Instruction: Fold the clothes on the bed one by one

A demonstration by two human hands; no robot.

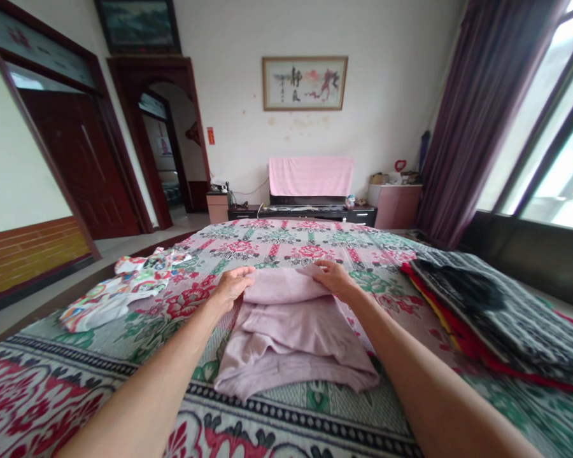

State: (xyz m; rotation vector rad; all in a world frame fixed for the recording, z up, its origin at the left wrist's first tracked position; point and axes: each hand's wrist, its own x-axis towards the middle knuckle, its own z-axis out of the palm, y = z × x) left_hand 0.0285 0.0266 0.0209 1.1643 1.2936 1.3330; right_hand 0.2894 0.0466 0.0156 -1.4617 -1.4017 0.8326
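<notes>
In the head view, you grip a pale pink garment [291, 331] that lies in front of you on a flowered bedcover [286, 423]. Your left hand [232, 287] pinches its far left corner between thumb and fingers; your right hand [337, 280] does the same at the far right. The two grips sit at opposite ends of one edge, probably so the doubled-over band runs straight and does not sag in the middle. The nearer part spreads loose and rumpled toward you, resting flat, so the bed likely bears most of its weight. A printed white garment [109, 302] lies off to the left and a dark patterned pile [516, 318] to the right, apparently set aside to leave you working room between them.

Your thumbs and fingertips are partly lost in the cloth, and how many layers each hand pinches you cannot tell from here. The underside of the garment is hidden. The pile's layers blur together, its right end running near the frame's edge, and your forearms are cut off at the bottom.
</notes>
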